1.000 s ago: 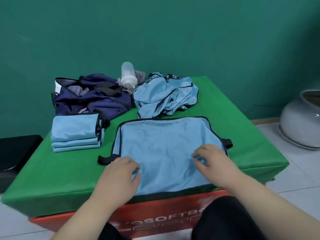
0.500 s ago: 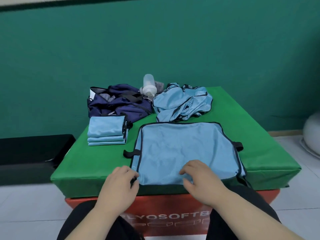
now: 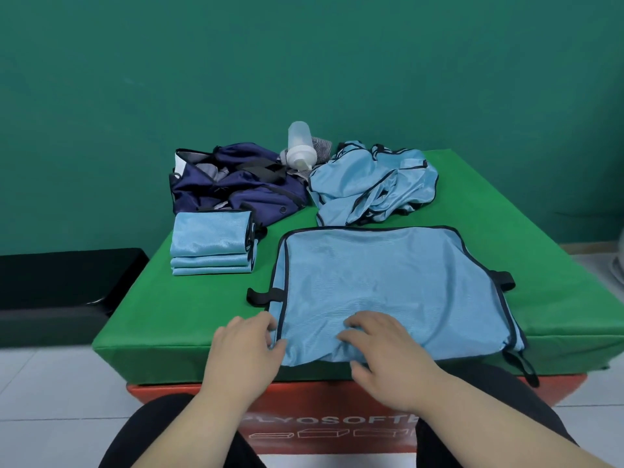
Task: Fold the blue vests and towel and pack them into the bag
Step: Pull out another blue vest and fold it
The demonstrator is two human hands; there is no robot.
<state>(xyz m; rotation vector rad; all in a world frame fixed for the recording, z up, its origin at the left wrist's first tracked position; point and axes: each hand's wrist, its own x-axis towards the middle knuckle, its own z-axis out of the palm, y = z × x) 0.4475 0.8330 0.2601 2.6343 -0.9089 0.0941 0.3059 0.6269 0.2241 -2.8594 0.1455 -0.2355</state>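
Note:
A light blue vest (image 3: 388,285) with black trim lies spread flat on the green pad (image 3: 189,315), its near edge hanging over the front. My left hand (image 3: 246,349) pinches its near-left corner. My right hand (image 3: 381,352) has curled fingers gripping the bunched fabric at the middle of the near edge. A stack of three folded vests (image 3: 211,243) sits to the left. A crumpled pile of vests (image 3: 368,184) lies at the back. The navy bag (image 3: 236,184) lies open at the back left. A grey towel (image 3: 322,146) peeks out behind a bottle.
A translucent bottle (image 3: 300,146) with a white cap lies between the bag and the pile. The pad tops a red box (image 3: 320,417). A black bench (image 3: 60,285) stands to the left. My knees sit against the box front.
Both hands have slid left along the vest's near edge, the left from on top of the cloth to its corner. Fabric now bunches under the right fingers. The view has pulled back.

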